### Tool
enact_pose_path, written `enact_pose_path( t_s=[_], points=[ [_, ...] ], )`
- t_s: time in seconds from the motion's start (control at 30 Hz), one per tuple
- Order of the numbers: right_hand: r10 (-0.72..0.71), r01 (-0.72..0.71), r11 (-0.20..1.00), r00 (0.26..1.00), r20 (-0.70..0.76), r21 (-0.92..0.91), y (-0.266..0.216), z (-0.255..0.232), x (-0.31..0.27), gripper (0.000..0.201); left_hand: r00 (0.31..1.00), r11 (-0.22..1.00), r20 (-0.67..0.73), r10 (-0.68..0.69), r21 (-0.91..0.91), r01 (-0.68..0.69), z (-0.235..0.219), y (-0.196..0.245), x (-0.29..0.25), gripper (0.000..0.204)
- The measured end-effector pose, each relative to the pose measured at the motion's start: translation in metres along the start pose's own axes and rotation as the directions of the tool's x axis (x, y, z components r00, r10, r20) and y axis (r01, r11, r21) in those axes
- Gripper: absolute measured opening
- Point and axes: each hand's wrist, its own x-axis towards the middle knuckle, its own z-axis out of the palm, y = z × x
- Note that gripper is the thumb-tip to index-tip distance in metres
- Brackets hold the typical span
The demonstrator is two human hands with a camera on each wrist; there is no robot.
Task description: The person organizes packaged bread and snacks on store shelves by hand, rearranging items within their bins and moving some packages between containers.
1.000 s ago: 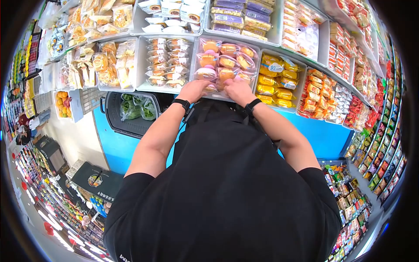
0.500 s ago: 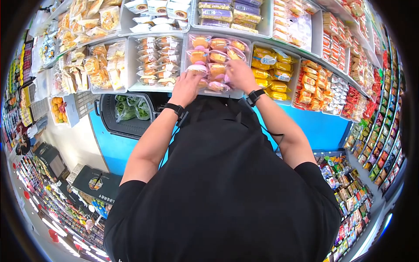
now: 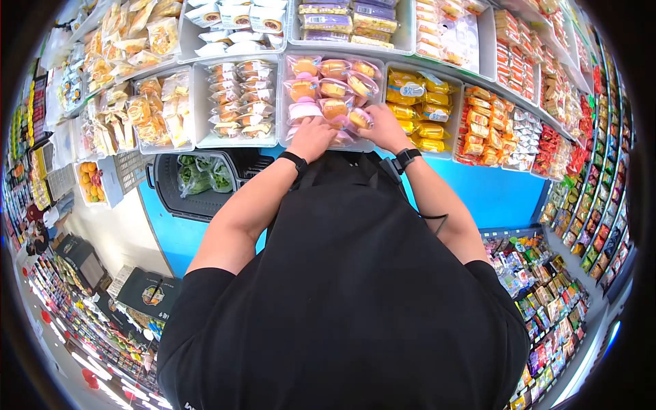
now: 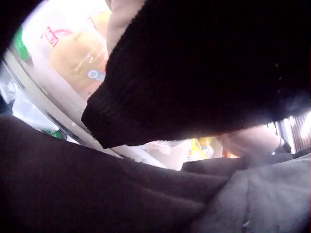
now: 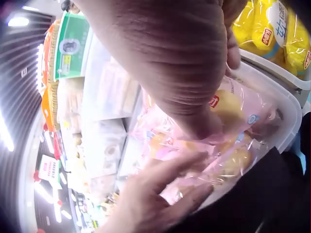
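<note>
Head: R hand (image 3: pixel 387 130) nr bin rim (image 3: pixel 358 145).

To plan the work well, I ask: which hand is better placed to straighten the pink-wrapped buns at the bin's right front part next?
Probably the right hand: it touches a pink-wrapped bun there, while the left hand sits left of the bin's middle, farther away.

Left-wrist view: black cloth (image 4: pixel 194 73) blocks most of the frame. Right-wrist view: right hand (image 5: pixel 177 60) cut off at top, lowest fingertip unclear against bun pack (image 5: pixel 231 107); left hand (image 5: pixel 150 196) blurred, bottom; white sign (image 5: pixel 50 168), lower left, unreadable.
</note>
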Motion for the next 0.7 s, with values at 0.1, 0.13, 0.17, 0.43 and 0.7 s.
enact_pose_path(
  t_s=[0.1,0.13,0.17,0.43,0.7],
  points=[
    [0.025,-0.017,0.998,0.990,-0.136,0.060,-0.009,-0.025,-0.006,0.044,1.000,0.998,0.005,-0.028,0.063,0.028,0.007,-0.005,-0.009,0.014],
    [0.042,-0.042,0.999,0.999,-0.009,0.017,-0.007,-0.032,-0.003,0.044,0.997,0.996,-0.056,-0.044,0.071,0.048,0.006,-0.005,-0.010,0.016],
    [0.065,-0.062,0.998,0.991,0.117,-0.027,-0.005,-0.035,-0.001,0.044,0.998,0.996,-0.055,-0.040,0.072,0.044,0.004,-0.007,-0.011,0.016],
    [-0.152,0.168,0.966,0.984,0.095,-0.198,-0.012,0.017,0.010,0.068,0.994,0.989,-0.046,-0.099,0.104,0.103,-0.011,-0.015,-0.014,0.017],
    [-0.195,0.250,0.951,0.942,0.275,-0.181,0.003,0.045,0.003,0.097,0.985,0.984,-0.035,-0.167,0.048,0.169,-0.012,-0.014,-0.024,0.015]
  ],
)
